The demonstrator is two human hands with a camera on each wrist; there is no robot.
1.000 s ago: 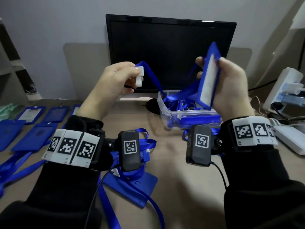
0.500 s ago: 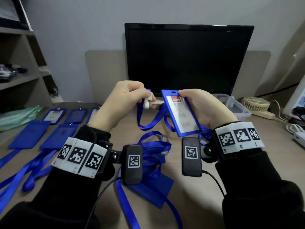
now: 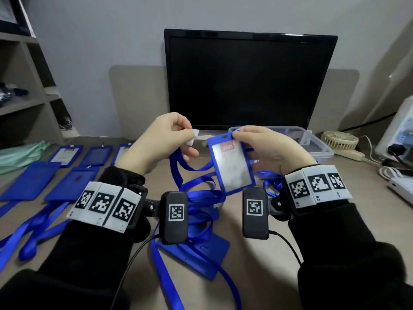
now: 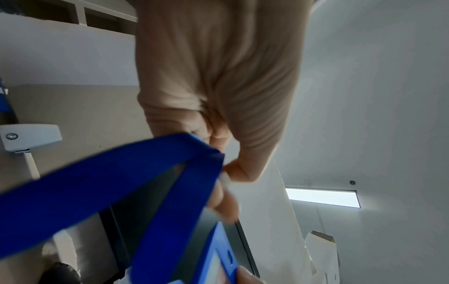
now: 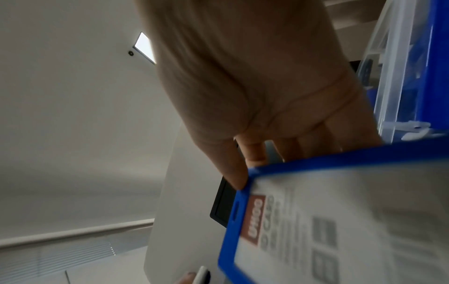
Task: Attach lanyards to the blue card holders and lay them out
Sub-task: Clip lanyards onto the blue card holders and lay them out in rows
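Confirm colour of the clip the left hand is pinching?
White; the clip in the left hand shows best in the head view.

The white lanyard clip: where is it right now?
In the head view the white lanyard clip is pinched in the left hand, mid-air before the monitor, just left of the card holder.

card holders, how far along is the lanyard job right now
Done: holders with lanyards laid out at left. In hand: left hand pinches the white clip, right hand holds a card holder, not yet joined. Left: tangled holder near the wrists.
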